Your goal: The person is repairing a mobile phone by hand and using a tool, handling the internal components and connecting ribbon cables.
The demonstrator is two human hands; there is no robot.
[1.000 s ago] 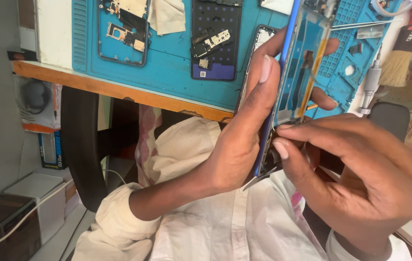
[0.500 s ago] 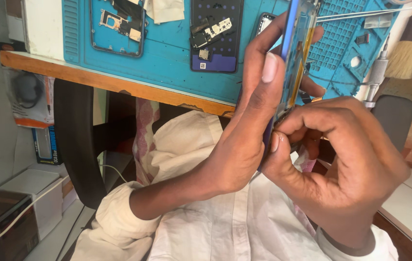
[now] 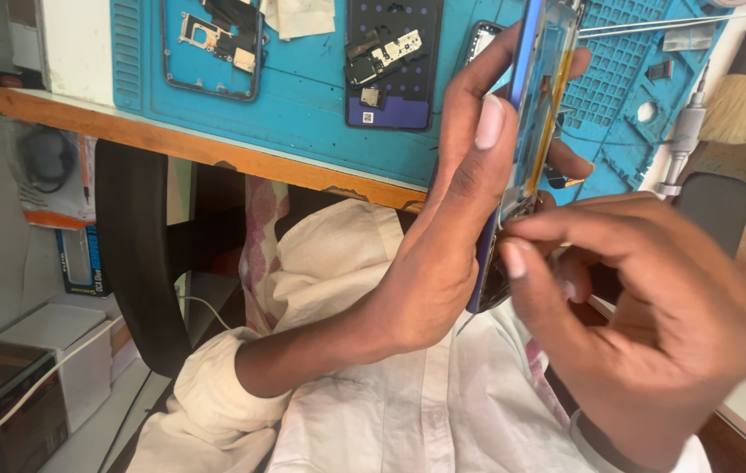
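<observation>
My left hand [image 3: 447,236] grips a blue-edged opened phone [image 3: 538,105] on its edge, thumb along the near side, fingertips wrapped around the far side. My right hand [image 3: 644,298] pinches thumb and forefinger together at the phone's lower end, against its exposed inside; whatever small part is between the fingertips is hidden. Both hands hover above my lap in white clothing, just in front of the blue work mat [image 3: 303,96].
On the mat lie an opened phone frame [image 3: 215,44] with boards, a dark phone back [image 3: 390,66] with loose parts, a screwdriver [image 3: 679,140] and a brush [image 3: 736,101]. A wooden table edge [image 3: 172,140] runs below. Boxes [image 3: 31,385] and a cable sit at lower left.
My right hand has shifted down and right along the phone's lower end, still pinching. The view has moved closer to the mat. My left hand keeps its hold on the phone.
</observation>
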